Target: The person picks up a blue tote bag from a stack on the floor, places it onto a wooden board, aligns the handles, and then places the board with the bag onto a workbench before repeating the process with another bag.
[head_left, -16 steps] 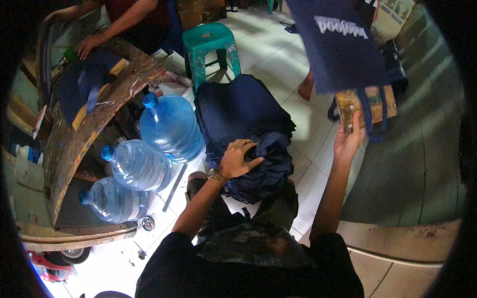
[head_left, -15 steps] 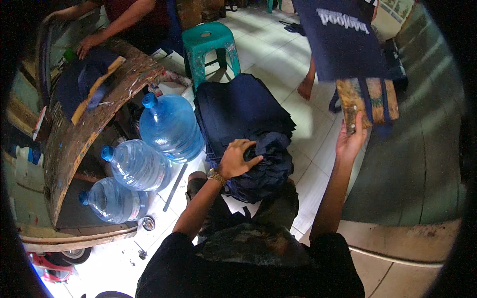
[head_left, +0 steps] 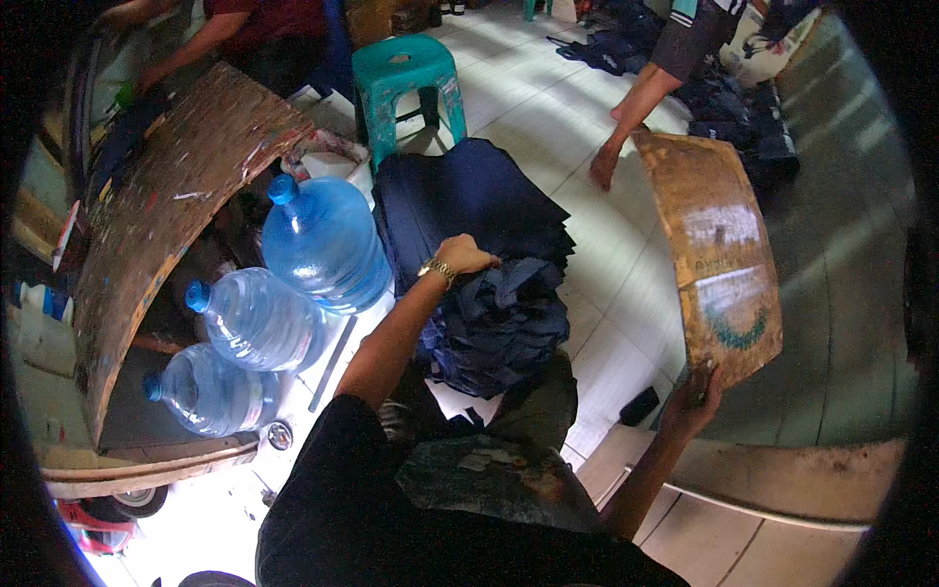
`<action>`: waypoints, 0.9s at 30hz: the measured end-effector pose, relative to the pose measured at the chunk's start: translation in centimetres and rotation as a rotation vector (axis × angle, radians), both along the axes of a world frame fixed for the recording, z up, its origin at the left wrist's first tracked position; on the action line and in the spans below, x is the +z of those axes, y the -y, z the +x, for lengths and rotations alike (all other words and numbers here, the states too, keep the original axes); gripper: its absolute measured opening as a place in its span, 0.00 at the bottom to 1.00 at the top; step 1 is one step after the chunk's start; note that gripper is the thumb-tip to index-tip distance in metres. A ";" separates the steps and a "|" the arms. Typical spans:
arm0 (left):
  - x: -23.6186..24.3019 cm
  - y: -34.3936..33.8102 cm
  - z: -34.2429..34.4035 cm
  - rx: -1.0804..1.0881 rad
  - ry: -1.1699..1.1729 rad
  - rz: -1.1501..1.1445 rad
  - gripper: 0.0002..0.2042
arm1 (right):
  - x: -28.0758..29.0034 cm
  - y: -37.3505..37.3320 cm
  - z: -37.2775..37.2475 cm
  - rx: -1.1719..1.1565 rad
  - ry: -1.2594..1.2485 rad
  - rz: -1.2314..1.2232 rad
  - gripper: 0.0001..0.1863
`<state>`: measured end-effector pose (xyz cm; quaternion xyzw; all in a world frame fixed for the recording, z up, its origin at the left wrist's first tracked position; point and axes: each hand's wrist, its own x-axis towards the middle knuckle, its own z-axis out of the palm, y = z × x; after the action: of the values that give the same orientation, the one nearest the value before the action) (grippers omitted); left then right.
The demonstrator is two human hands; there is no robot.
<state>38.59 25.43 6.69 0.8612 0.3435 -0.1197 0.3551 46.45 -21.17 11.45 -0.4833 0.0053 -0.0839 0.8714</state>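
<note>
My right hand (head_left: 693,396) grips the lower end of a brown wooden board (head_left: 726,264), worn and marked with faded print, held upright and bare to the right of my legs. In front of me stands a thick stack of navy cloth bags (head_left: 460,191), with handles bunched into a crumpled heap (head_left: 504,318) at its near end. My left hand (head_left: 468,254), a watch on its wrist, is closed at the stack's near edge, pinching the fabric of a navy bag. The fingertips are partly hidden.
Three large blue water bottles (head_left: 328,249) stand left of the stack, beside a paint-stained wooden table (head_left: 186,186). A green plastic stool (head_left: 406,83) is behind the stack. One person works at the table; another's bare leg (head_left: 636,108) shows near navy bags (head_left: 743,122) on the floor.
The printed navy bag that hung around the board is off it, and the board has come lower and nearer. My left hand has gone from spread fingers to a closed pinch.
</note>
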 end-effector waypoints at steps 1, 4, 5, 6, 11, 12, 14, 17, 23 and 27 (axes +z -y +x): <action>-0.8 -0.3 0.6 -0.027 0.023 0.010 0.32 | 0.6 -0.5 -0.7 -0.032 0.019 -0.024 0.22; -3.3 -2.5 1.3 -0.023 -0.006 -0.102 0.27 | 2.4 -2.6 -2.1 0.023 -0.025 -0.031 0.20; -3.3 -2.1 1.5 -0.021 0.108 -0.076 0.23 | 2.1 -2.3 -2.2 -0.042 0.088 -0.225 0.21; -2.7 -1.2 1.3 -0.018 0.222 -0.052 0.20 | 1.5 -1.9 -2.2 -0.108 0.197 -0.419 0.21; 7.3 3.9 -2.0 -0.229 0.924 -0.063 0.10 | -1.4 1.0 -1.4 -0.124 0.359 -0.576 0.23; 9.1 5.0 -3.1 -0.351 1.069 0.109 0.11 | -1.6 1.1 -1.2 -0.073 0.336 -0.391 0.24; 11.5 7.7 -5.7 -0.599 1.002 0.285 0.14 | -1.4 1.3 -1.5 -0.199 0.479 -0.622 0.25; 10.4 13.1 -9.4 -0.911 0.768 0.393 0.13 | -0.5 1.9 -2.0 -0.517 0.787 -1.352 0.27; 8.7 20.5 -16.0 -0.986 0.621 0.312 0.22 | 0.8 2.8 -3.8 -0.223 0.689 -0.963 0.32; 18.5 16.2 -14.1 -0.761 0.419 0.278 0.26 | -0.6 5.1 -3.3 -0.135 0.526 -0.801 0.27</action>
<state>24.49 9.26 25.14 0.9713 -0.0637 -0.0176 0.2285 43.20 -26.30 10.89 -0.7419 -0.2166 -0.2549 0.5811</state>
